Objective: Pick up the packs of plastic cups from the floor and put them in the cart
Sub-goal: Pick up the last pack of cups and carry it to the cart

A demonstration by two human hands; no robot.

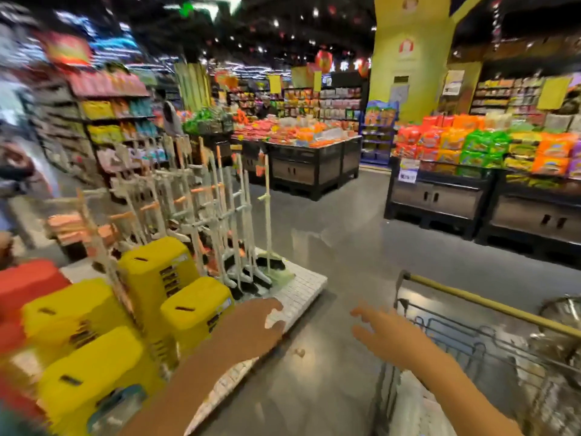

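Reaching: both arms out over the floor (330,247), between grabs by my judgement
Cart (490,306): at right, clear packs (562,347) seemingly inside
Left hand (261,322): open, empty
Right hand (380,328): fingers spread, empty
Next: find floor packs, none visible

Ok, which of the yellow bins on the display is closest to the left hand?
The low yellow bin just left of the left hand, at the pallet's near right side. The taller bin behind it and the others stand farther left.
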